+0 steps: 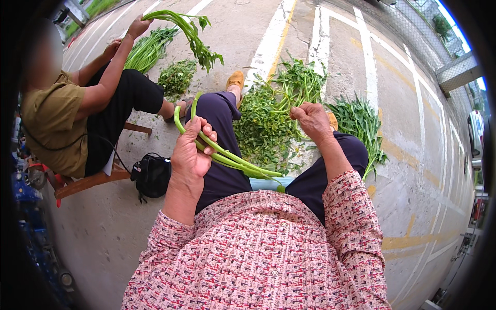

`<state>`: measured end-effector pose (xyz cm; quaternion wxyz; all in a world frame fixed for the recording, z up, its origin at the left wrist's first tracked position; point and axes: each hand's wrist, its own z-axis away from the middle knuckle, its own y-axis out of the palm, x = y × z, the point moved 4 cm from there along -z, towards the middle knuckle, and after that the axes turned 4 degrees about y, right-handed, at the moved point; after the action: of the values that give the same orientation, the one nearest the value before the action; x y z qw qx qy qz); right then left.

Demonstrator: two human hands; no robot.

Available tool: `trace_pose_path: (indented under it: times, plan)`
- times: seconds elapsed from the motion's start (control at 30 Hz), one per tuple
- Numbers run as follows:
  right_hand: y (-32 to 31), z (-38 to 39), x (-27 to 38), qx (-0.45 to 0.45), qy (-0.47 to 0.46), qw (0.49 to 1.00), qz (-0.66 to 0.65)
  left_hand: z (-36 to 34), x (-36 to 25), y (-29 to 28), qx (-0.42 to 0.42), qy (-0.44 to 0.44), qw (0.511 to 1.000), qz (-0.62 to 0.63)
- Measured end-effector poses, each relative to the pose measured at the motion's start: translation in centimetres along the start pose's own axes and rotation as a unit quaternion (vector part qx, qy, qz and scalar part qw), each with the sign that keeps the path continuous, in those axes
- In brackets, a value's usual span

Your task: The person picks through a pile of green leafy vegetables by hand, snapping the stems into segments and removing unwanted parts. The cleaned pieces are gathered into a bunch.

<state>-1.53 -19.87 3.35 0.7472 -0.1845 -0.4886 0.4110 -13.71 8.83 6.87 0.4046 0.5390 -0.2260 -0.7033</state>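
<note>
My left hand is closed round a few long green stems, which look like water spinach stripped of leaves. Their upper ends curl above my fingers, and the lower ends reach across my lap. My right hand is raised over my right knee, thumb and fingers pinched together. Whatever it holds, if anything, cannot be told apart from the greenery behind. Beyond it, a heap of picked green leaves lies on the ground between my legs. A bunch of leafy stems rests to the right of my right foot.
A person sits on a wooden stool at the left, holding up a leafy bunch. More stems and a small leaf pile lie by them. A black bag stands on the concrete. Something light blue shows between my thighs.
</note>
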Motion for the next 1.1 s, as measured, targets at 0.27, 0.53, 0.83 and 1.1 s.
trace_pose_path:
  times: [0.27,0.53,0.83,1.1]
  plan:
    - [1.2,2.0,-1.6,-0.149,-0.176,0.963,-0.143,-0.6,-0.8,-1.2,-0.068,-0.027,0.996,0.048]
    - [3.3,6.3,-5.6,-0.06,0.007,0.884,-0.464,-1.1,-1.6,-2.2,-0.096,-0.021,0.991,0.089]
    - [3.1,7.6,-7.2,-0.102,0.021,0.844,-0.527,-1.2,-2.1,-2.7,-0.13,-0.004,0.986,0.108]
    - [4.0,7.8,-5.7,-0.036,-0.045,0.893,-0.446,-1.3,-2.0,-2.7,-0.114,-0.004,0.989,0.09]
